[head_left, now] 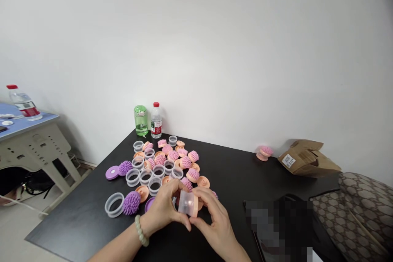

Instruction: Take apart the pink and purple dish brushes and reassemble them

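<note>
Rings [114, 214] smooth plast, tabletop [227, 163] smooth w/ soft sheen

Rings [132, 183] and bristled heads [131, 203] spread across the left of a table [227, 168], in front of a jar [141, 122] and, to its right, a bottle [156, 115] near the wall [215, 57]. A ring-and-base piece [188, 204] sits between the left hand [166, 204] and right hand [216, 217] at the cluster's near side; a carton [308, 160] lies rear right, behind a bag [359, 208].

Translucent ring [185, 203] and peach disc [195, 206] — end to end, tipped sideways — over the black table [229, 172].
</note>
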Demonstrator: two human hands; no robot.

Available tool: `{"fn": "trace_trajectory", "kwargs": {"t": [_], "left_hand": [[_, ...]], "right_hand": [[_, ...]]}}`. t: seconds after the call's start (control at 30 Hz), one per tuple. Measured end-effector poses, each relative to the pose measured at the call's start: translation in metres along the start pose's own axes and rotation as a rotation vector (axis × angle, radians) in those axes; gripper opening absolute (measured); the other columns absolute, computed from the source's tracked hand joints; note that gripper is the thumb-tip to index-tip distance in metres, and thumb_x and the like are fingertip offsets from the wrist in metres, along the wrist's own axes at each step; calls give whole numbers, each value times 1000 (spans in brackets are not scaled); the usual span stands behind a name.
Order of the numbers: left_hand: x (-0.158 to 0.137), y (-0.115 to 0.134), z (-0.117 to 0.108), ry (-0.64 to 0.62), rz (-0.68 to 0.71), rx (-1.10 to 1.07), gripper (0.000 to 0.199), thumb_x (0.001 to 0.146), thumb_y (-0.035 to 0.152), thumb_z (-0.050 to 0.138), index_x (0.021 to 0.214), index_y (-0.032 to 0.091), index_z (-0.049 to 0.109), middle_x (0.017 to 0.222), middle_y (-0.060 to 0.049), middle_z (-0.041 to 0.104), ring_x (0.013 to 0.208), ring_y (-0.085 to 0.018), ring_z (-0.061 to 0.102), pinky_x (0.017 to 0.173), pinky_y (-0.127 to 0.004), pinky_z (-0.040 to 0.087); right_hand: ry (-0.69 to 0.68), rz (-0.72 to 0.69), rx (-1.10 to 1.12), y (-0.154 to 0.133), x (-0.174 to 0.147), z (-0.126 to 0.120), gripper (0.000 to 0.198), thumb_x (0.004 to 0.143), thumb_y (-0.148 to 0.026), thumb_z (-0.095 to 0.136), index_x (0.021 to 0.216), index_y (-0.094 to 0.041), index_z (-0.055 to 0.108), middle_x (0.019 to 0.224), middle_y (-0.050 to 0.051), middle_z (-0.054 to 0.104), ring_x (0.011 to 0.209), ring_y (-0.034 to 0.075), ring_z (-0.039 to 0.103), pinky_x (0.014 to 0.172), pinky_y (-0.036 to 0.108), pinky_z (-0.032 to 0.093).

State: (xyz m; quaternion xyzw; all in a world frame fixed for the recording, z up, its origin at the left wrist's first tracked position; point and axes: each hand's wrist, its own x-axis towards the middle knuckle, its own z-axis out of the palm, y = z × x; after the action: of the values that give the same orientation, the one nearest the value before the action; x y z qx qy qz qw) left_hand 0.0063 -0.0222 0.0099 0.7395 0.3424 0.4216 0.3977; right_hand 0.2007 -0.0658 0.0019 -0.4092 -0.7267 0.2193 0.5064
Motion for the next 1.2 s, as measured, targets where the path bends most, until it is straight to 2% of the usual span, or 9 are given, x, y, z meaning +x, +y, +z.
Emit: {"fn": "trace_trajectory", "kwargs": {"t": [0.13,0.3,0.47,0.63,0.73,0.83,0.97,1.07,1.2], "left_hand": [[0,2,0,23,12,22,79,45,80,76,91,20,56,87,-1,57,73,-18,48,64,-26,37],[0,4,-1,1,138,148,75,53,82,70,94,21,57,88,-2,58,76,-19,49,67,-28,36],[0,0,-1,2,107,143,79,53,85,67,96,20,57,90,-3,58,77,-20,51,67,-28,37],[-1,1,1,-19,110,184,81,53,87,65,97,19,60,88,-3,60,75,-20,52,65,-28,38],[-1,3,0,13,82,165,79,66,90,49,96,19,61,87,-5,60,75,-21,52,66,-30,40],[-1,6,-5,71,131,206,74,81,85,34,96,18,61,84,-5,59,74,-21,51,66,-32,41],[-1,15,-9,-28,358,411,57,89,71,47,107,19,60,92,-8,59,84,-24,52,76,-36,43],[-4,17,-4,-154,487,544,54,91,64,50,119,18,55,98,-10,61,89,-26,52,83,-41,43],[-7,13,5,-285,484,685,49,86,59,63,109,17,54,99,-10,64,88,-26,53,83,-41,43]], "right_hand": [[-44,75,108,2,0,-3,74,78,-66,69,137,-26,53,121,12,68,104,31,69,85,41,59],[-116,176,167,0,2,-5,37,91,-51,61,120,-28,63,103,6,71,85,23,71,76,34,59],[-136,172,252,-4,4,-4,61,79,-45,78,133,-30,53,126,8,63,97,25,69,82,36,58],[-173,216,167,-7,6,-6,39,81,-33,75,118,-28,62,109,5,68,89,23,69,78,34,58],[-95,136,49,-8,6,-11,33,76,-20,75,106,-27,64,114,7,66,102,26,66,83,34,57],[112,52,-16,-1,8,-21,24,80,-19,70,101,-26,61,117,9,62,112,28,63,92,40,54],[299,205,86,20,12,-48,28,77,-24,71,99,-25,53,115,10,58,112,27,64,89,39,56],[155,427,59,31,12,-75,28,69,-22,71,88,-25,50,105,4,63,99,24,69,81,35,55],[-182,588,-221,35,8,-92,20,63,-14,63,70,-23,47,89,0,69,83,20,65,74,30,48]]}}
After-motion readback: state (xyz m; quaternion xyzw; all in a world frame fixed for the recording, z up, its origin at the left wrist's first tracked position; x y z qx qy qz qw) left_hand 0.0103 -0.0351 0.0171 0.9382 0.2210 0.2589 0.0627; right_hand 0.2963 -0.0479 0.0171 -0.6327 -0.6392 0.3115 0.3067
